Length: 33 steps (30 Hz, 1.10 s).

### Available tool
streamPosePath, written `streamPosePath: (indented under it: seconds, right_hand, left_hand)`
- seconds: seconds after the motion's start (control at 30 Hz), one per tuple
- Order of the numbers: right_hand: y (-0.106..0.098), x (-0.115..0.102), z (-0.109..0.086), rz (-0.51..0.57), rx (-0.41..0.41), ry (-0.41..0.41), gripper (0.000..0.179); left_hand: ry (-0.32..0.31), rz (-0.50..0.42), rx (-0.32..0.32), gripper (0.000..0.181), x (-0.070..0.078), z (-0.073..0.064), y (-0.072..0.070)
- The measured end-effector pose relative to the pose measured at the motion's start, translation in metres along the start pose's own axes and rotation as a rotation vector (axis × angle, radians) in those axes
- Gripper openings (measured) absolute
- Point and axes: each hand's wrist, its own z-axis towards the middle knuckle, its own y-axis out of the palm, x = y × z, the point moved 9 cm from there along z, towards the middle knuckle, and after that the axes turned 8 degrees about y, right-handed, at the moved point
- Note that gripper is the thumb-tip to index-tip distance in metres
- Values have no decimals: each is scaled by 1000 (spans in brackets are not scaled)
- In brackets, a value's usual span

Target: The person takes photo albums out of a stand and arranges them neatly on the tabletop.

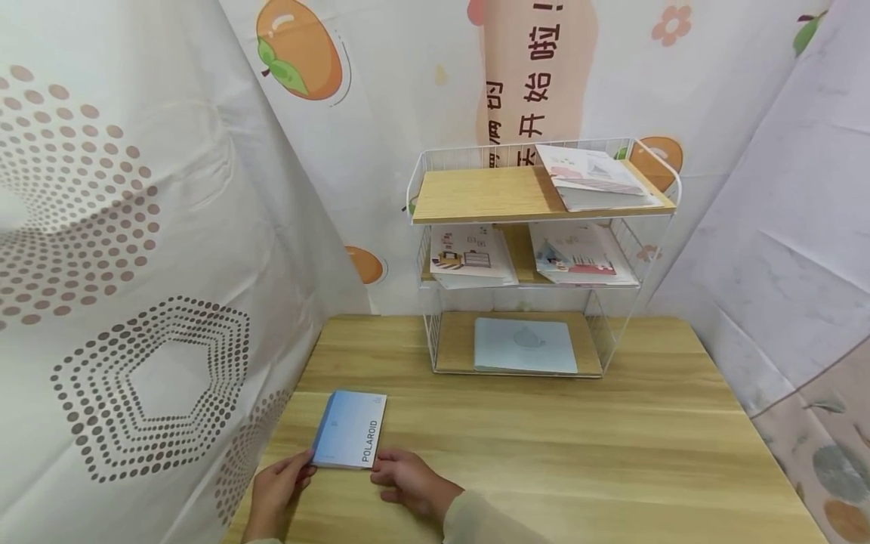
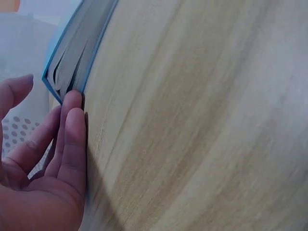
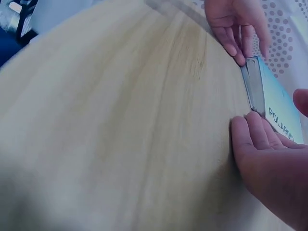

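Observation:
A blue-and-white photo album (image 1: 350, 429) marked POLAROID lies closed on the wooden table at the front left. Its page edges show in the left wrist view, with small gaps between the pages. My left hand (image 1: 280, 483) is at the near left corner; its fingertips touch the album's edge, while the thumb stands apart from the cover. At the near right corner is my right hand (image 1: 411, 480). Its extended fingers (image 3: 260, 132) touch the album's side low at the table, and the thumb is raised clear of it.
A white wire rack (image 1: 544, 219) with three wooden shelves stands at the table's back. Illustrated booklets (image 1: 598, 177) lie on its upper shelves, and a pale blue booklet (image 1: 523, 345) on the lowest. Printed curtains (image 1: 170, 249) hang around the table (image 1: 544, 453).

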Motion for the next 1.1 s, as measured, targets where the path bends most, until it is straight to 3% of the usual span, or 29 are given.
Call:
streamPosePath:
  seconds: [0.23, 0.63, 0.77, 0.9, 1.1]
  right_hand:
    - [-1, 4, -9, 28, -2, -33, 54]
    - [-13, 2, -18, -3, -26, -53, 51]
    - [-22, -4, -22, -12, -29, -65, 51]
    - [-29, -11, -25, -18, -17, -83, 51]
    - [-35, -10, -26, -26, 2, -73, 52]
  left_hand:
    - [20, -42, 17, 52, 0, -3, -3]
    - [-16, -66, 34, 51, 3, -4, 4]
    - [-11, -67, 47, 50, 12, -7, 3]
    - [36, -40, 48, 53, 31, -11, 1]
    - [73, 34, -27, 56, 55, -20, 9]
